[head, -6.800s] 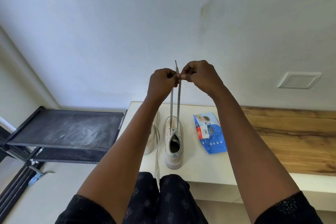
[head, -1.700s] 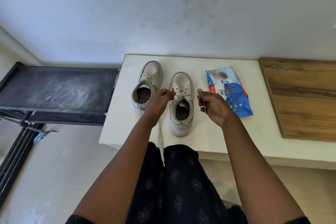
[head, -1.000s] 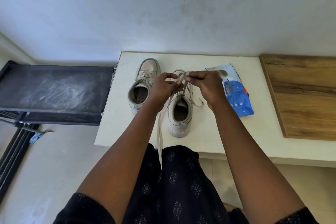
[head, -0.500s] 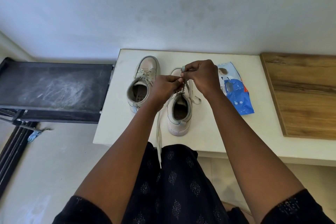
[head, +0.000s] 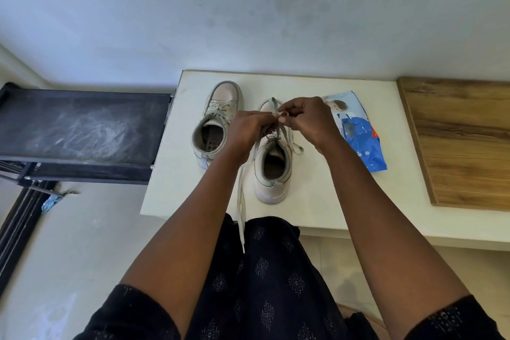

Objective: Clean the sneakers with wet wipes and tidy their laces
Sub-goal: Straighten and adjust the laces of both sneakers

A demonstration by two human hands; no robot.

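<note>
Both arms reached out over the table (head: 331, 201), hands meeting knuckles-up above the tongue of the middle sneaker (head: 273, 174). The left hand (head: 247, 130) had its grip pinched on the lace (head: 241, 201), and the right hand (head: 306, 121) pinched a loop of it right alongside. One loose end trailed off the table's front edge. The hands hid the upper eyelets. A second sneaker (head: 218, 119) sat just beside the first on its left, and a blue wipes pack (head: 361, 141) lay on its right, partly behind the right wrist. There was a black rack (head: 82, 130) left of the table and a wooden board (head: 463, 146) to the right. Both sneakers stood upright, lengthwise, toes to the wall and heels toward the person.
</note>
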